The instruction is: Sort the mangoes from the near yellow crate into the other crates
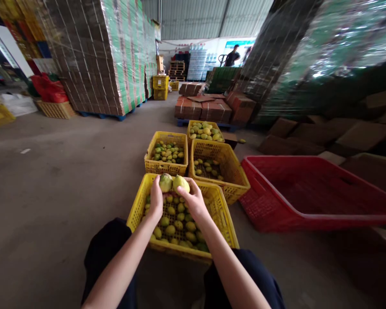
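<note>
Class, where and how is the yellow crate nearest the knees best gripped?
The yellow crate is probably best gripped at its left and right rims together, from above: both stand above the fruit inside, and opposite holds should keep it level.

1. From my end of the feed, I can read no text, label, brand or number.
2. A blue sign (239, 43) hangs on the far wall behind a person (232, 56); it is too small and washed out for me to tell any wording.
3. On the right wrapped stack (337, 47), glare and blur leave me nothing legible.
4. The far bottles (197, 63) and strapped cartons (216, 112) are too indistinct for me to read any print.
</note>
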The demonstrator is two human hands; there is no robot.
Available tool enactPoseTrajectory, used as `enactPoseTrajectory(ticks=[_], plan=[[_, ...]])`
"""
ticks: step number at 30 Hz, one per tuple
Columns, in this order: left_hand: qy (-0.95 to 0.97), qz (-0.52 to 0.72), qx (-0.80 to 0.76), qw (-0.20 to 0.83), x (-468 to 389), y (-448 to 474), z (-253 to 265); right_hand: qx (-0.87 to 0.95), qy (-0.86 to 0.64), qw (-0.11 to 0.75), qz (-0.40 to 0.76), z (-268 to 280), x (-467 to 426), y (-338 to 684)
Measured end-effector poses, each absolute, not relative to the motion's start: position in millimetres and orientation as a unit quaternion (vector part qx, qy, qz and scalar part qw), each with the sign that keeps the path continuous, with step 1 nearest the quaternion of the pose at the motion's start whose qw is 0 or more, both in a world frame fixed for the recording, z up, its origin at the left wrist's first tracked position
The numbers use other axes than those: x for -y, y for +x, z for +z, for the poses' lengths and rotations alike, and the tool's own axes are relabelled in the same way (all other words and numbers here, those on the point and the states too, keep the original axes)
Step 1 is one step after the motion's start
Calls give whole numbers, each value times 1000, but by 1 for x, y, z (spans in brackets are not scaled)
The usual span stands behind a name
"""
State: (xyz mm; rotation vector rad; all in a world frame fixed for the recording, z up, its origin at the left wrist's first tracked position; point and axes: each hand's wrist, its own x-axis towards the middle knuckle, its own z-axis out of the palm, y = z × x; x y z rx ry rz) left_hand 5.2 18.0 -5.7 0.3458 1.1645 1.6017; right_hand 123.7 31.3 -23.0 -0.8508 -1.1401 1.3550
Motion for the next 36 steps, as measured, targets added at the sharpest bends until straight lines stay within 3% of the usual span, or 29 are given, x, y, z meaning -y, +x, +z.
enactPoseTrajectory(ticks=[8,12,18,21,27,36], plan=[[263,738,-468,408,-7,0,5,557,-347,630,416,-7,-14,118],[314,778,-423,343,1,3,4,558,-321,652,400,-16,-8,111],[330,765,-421,360,-2,-2,6,608,-306,650,338,-25,-8,111],[217,785,-410,410,-8,-7,8,622,-337,639,302,-22,-8,112],[-6,673,-399,623,-19,-17,6,571,-417,547,448,-30,-21,111],[41,657,-360,661,-21,-16,0,413,-394,562,599,-26,-26,115]])
